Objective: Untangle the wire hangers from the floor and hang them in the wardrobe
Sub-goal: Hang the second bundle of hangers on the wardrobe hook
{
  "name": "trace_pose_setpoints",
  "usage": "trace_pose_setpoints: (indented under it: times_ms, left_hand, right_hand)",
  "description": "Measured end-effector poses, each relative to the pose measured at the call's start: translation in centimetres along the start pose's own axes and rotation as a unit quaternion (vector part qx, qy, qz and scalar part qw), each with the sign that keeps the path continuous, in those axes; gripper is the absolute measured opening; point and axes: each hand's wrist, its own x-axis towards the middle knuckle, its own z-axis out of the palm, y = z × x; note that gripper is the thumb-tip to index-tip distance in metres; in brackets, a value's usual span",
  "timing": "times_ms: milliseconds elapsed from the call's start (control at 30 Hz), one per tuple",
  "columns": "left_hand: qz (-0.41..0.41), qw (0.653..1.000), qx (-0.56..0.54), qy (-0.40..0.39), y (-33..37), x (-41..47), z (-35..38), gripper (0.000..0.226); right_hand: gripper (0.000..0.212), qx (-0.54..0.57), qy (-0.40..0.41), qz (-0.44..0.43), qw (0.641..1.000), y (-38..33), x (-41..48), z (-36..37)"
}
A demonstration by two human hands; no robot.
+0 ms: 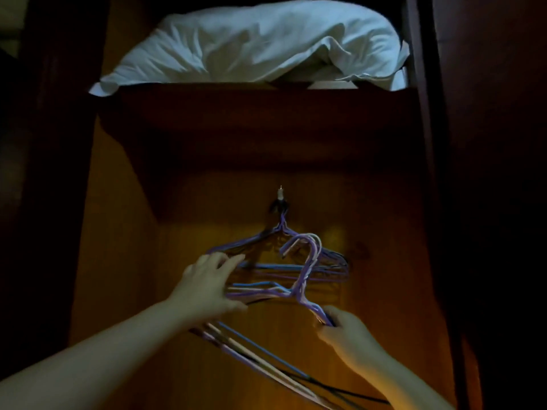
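I am looking up into a dark wooden wardrobe [124, 261]. Several purple and blue wire hangers [331, 266] hang from a small hook [280, 199] on its back panel. In front of them I hold a bunch of purple, pink and blue wire hangers [299, 279], hooks pointing up just below the hanging ones. My left hand [204, 287] grips the bunch at its left shoulder, fingers spread over the wires. My right hand [346, 329] pinches the right shoulder end. The bunch's lower bars [251, 353] slant down to the right.
A shelf [257, 93] spans the wardrobe above the hook, and a white pillow [260, 42] lies on it, overhanging the front edge at the left. Dark wardrobe side walls [438, 202] stand at both sides. The light is dim.
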Motion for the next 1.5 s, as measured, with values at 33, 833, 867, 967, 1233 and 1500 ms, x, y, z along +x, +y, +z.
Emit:
trace_pose_setpoints:
  times_ms: [33,833,867,967,1233,1500]
  left_hand:
    - [0.009,0.999,0.048,-0.024,0.5,1.4,-0.1,0.096]
    - [-0.141,0.985,0.001,0.102,-5.4,20.2,4.3,0.014]
    - [-0.145,0.985,-0.002,0.091,-5.9,20.0,4.9,0.014]
    - [-0.132,0.99,-0.009,0.054,-6.9,19.6,7.0,0.027]
    - [-0.114,0.993,0.004,0.007,-5.3,18.7,8.4,0.051]
    - [-0.062,0.993,-0.077,0.064,0.1,20.8,8.9,0.067]
  right_hand:
    - [0.015,0.03,0.0,-0.006,1.0,0.2,1.6,-0.8]
    - [0.007,-0.011,-0.006,-0.053,0.999,-3.6,28.8,-8.7]
    - [0.01,-0.022,-0.018,-0.049,0.998,-3.3,29.3,-8.1]
    - [0.014,-0.079,-0.048,-0.038,0.995,-2.0,29.8,-6.9]
    - [0.032,-0.196,-0.005,-0.044,0.98,-1.2,30.1,-6.9]
    - [0.038,-0.245,0.048,-0.042,0.967,-0.3,32.1,-5.8]
